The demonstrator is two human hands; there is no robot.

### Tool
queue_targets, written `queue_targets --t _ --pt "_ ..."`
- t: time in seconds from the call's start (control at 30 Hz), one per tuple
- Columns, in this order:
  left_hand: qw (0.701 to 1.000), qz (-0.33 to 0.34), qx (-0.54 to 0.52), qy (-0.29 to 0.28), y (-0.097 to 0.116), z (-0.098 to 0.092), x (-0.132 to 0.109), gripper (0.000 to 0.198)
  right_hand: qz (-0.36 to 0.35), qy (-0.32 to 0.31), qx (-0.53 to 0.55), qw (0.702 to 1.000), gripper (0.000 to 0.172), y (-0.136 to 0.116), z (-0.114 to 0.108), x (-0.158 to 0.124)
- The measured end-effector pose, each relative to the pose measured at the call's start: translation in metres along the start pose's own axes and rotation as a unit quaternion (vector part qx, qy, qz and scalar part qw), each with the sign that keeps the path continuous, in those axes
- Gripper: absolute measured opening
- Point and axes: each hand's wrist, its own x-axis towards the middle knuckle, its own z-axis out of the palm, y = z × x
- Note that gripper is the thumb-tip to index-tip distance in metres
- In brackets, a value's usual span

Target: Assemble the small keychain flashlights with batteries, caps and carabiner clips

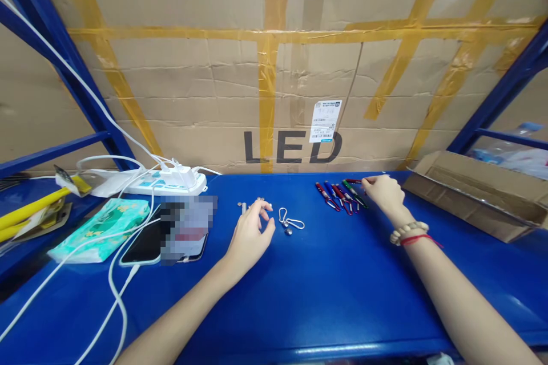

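Note:
My right hand (383,197), with a bead bracelet and red string at the wrist, is closed on the end of a dark red pen-shaped keychain light (353,181). Just left of it lies a row of similar keychain lights (341,197) in red, blue and green, with clip loops at their lower ends. My left hand (252,231) hovers low over the table, fingers loosely bent and thumb apart, with nothing seen between them. Small metal pieces (244,207) lie partly hidden behind its fingers. To its right are two silver carabiner clips (295,223) and a small round metal piece (288,232).
A blue tabletop (325,291) carries everything. On the left are a white power strip (171,181) with cables, a green tissue pack (103,228) and a phone (143,242). An open cardboard box (475,199) stands right. A large taped carton (205,102) closes off the back.

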Motion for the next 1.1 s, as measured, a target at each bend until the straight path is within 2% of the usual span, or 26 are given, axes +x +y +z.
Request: queue_targets --t 0.23,0.57,1.1 --pt "1.000 0.001 0.013 0.004 -0.002 -0.004 0.004 0.016 -0.014 -0.050 -0.022 0.998 0.024 0.001 0.002 0.001" --pt "0.994 0.004 0.094 0.054 0.004 -0.016 0.009 0.013 -0.027 -0.064 -0.036 0.997 0.027 -0.004 0.000 -0.005" --pt "0.989 0.000 0.143 0.025 0.000 -0.012 0.008 0.013 -0.048 -0.065 -0.064 0.995 0.026 -0.005 0.001 -0.006"
